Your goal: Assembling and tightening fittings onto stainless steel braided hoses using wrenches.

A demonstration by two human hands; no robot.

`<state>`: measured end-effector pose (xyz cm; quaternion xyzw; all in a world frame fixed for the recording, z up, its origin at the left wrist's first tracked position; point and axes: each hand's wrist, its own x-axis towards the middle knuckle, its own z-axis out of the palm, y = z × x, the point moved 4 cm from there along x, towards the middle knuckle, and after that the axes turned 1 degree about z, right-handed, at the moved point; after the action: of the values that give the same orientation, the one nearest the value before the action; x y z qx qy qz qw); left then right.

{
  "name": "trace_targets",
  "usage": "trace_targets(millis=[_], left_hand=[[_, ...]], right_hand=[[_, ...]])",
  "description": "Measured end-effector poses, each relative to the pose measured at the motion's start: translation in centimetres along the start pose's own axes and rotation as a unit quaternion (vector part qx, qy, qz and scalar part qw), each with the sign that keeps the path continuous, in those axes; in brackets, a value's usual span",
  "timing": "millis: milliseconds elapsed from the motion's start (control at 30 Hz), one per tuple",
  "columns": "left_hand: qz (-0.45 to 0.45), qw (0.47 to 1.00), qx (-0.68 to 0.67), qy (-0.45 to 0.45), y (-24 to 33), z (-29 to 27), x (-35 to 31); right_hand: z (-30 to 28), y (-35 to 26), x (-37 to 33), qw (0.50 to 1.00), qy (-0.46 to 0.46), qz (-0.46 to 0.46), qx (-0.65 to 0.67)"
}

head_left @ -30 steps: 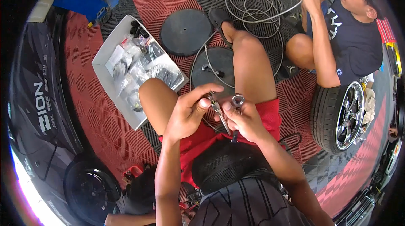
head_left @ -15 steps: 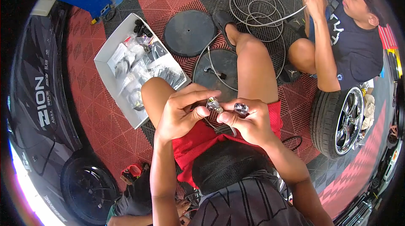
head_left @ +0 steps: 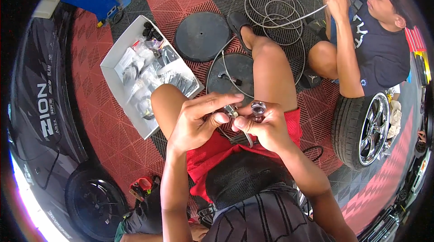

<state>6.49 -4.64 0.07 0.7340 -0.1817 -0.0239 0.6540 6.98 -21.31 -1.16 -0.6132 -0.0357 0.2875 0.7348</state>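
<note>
Left hand [head_left: 192, 126]: is pinching the fitting [head_left: 232, 110] between thumb and fingers
Right hand [head_left: 270, 129]: is gripping the wrench [head_left: 258, 108] — its round end is showing
Fitting: is staying between both hands, above the lap
Box [head_left: 121, 48]: is lying beside the left knee

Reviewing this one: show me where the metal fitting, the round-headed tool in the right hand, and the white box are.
Metal fitting [head_left: 232, 112]: head view, on its shiny body.
Round-headed tool [head_left: 258, 104]: head view, on its head's rim.
White box [head_left: 119, 88]: head view, on its left wall.
</note>
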Motion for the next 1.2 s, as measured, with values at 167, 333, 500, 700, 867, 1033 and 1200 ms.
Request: trace_targets(millis=[167, 333, 500, 700, 867, 1033, 1200], left_hand=[[-0.016, 1.0, -0.014, 0.012, 0.1, 0.2, 0.0], [0.034, 0.998, 0.032, 0.03, 0.0, 0.2, 0.0], [0.008, 0.998, 0.051, 0.048, -0.4, -0.1, -0.2], [0.027, 0.996, 0.065, 0.061, -0.7, -0.3, -0.2], [0.016, 0.995, 0.079, 0.065, -0.2, -0.4, 0.0], [-0.01, 0.995, 0.089, 0.048, -0.4, -0.5, -0.3], [-0.029, 0.992, 0.098, 0.068, -0.2, 0.3, 0.1]], right_hand=[[-0.1, 0.5, 0.3, 0.998, -0.004, 0.039, 0.049], [0.2, 0.4, 0.4, 0.999, 0.011, 0.022, 0.035], [0.2, 0.9, 0.5, 0.999, 0.035, 0.008, 0.027], [-0.2, 0.1, 0.5, 0.997, 0.046, -0.065, 0.002], [-3.4, -3.2, -0.6, 0.965, 0.121, -0.052, -0.228], [-5.2, -6.3, -1.2, 0.887, 0.185, -0.257, -0.337], [-5.1, -6.9, -2.6, 0.957, 0.165, -0.236, 0.025]])
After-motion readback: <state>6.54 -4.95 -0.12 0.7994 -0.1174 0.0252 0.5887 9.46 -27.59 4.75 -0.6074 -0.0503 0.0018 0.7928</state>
